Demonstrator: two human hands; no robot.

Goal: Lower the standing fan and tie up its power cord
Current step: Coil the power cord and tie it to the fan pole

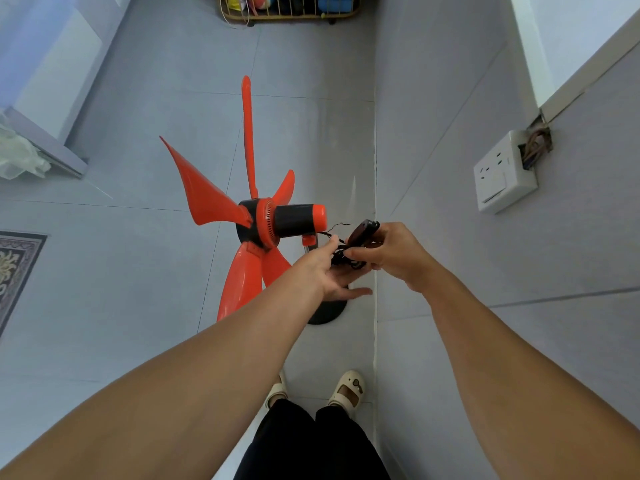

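Behind the fan head, just beside the motor housing, both hands meet at the power cord (341, 259). The fan (298, 220) stands upright on the tiled floor (138, 271), close to the wall on the right. Its red blades (204, 199) are bare and face left. The pole (307, 249) shows only as a short metal stub below the head; the rest is covered by the left forearm. The dark round base (327, 311) is half hidden under the left hand (329, 275).

The left hand is palm up with fingers straight, its grip slack, under the bunched black cord. The right hand (394, 254) has its grip closed on the cord: the fingertips pinch the bundle, and a dark oblong piece (362, 232) sticks up from the fingers. Whether that piece is the plug or a switch cannot be told. How the cord loops lie, and whether any knot exists, is too small to make out.

A white wall socket (504, 173) hangs loose from the wall, with wires showing behind it. A wire basket (287, 8) is cut off at the top edge and a rug (17, 268) at the left edge.
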